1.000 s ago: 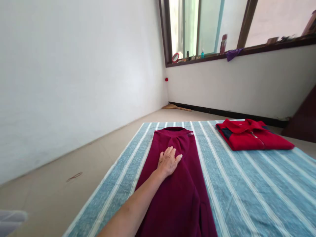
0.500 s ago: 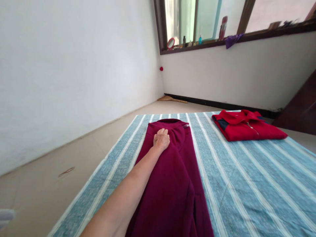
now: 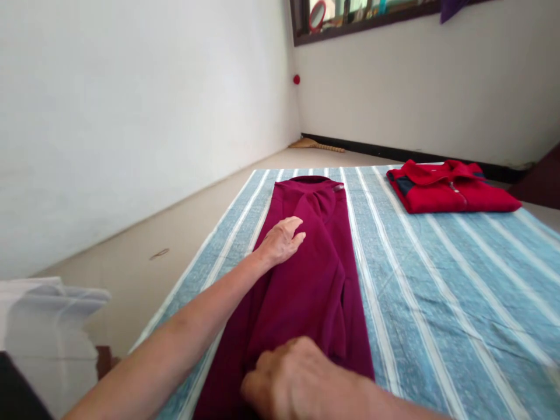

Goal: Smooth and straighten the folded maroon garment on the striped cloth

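A maroon top (image 3: 301, 280) lies folded lengthwise into a long strip on the blue-and-white striped cloth (image 3: 411, 280), its neck opening at the far end. Across its middle rests my left hand (image 3: 282, 239), fingers stretched out and thumb apart, touching the fabric. Close to me, my right hand (image 3: 297, 376) is curled with its knuckles up at the lower part of the top, gripping the fabric there. The fingertips of that hand are hidden and somewhat blurred.
A folded red shirt (image 3: 455, 189) with dark blue patches lies at the far right of the striped cloth. White, sheet-like items (image 3: 48, 326) stand at the lower left. A brush-like broom (image 3: 315, 144) lies on the floor by the wall.
My left hand has slid nearer along the top, and its fingers are more spread. My right hand has come into view at the bottom, on the fabric. The view has tipped downward.
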Motion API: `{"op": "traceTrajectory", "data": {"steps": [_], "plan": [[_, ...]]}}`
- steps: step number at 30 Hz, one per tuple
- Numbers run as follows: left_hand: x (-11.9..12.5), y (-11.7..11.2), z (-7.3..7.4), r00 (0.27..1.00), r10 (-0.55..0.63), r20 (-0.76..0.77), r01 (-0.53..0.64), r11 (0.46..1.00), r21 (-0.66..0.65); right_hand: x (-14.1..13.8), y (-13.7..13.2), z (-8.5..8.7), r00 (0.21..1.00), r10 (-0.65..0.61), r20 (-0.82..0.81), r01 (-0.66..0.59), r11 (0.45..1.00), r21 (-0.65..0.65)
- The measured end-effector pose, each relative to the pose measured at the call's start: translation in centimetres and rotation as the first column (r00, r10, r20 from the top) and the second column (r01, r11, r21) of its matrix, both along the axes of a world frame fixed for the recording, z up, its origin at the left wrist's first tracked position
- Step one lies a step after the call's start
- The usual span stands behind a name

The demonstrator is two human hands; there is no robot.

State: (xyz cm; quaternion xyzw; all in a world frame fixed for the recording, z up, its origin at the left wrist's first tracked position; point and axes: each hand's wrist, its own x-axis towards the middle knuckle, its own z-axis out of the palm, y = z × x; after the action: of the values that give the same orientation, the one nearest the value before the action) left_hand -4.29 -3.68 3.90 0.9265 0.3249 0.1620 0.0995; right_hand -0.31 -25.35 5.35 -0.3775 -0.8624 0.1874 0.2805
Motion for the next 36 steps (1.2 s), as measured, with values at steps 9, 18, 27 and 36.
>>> {"op": "traceTrajectory", "data": {"steps": [9, 18, 27, 36], "plan": [[-9.2, -12.1, 0.1, 0.99, -0.002, 0.141, 0.003, 1.0, -0.003, 7.3, 1.6, -0.5, 0.838, -0.526, -0.145, 0.532, 0.847, 0.006], [-12.3, -19.4, 0.0, 0.932, 0.291, 0.215, -0.29, 0.956, -0.035, 6.4, 2.3, -3.9, 0.831, -0.551, -0.08, 0.556, 0.818, 0.148], [-13.0, -18.9, -0.4, 0.843, 0.501, 0.197, -0.438, 0.851, -0.29, 6.9, 4.8, -4.1, 0.812, -0.583, 0.02, 0.576, 0.806, 0.134], [-14.4, -18.0, -2.2, 0.841, 0.534, 0.088, -0.459, 0.79, -0.406, 10.8, 17.4, -2.4, 0.685, -0.684, 0.251, 0.68, 0.724, 0.117]]}}
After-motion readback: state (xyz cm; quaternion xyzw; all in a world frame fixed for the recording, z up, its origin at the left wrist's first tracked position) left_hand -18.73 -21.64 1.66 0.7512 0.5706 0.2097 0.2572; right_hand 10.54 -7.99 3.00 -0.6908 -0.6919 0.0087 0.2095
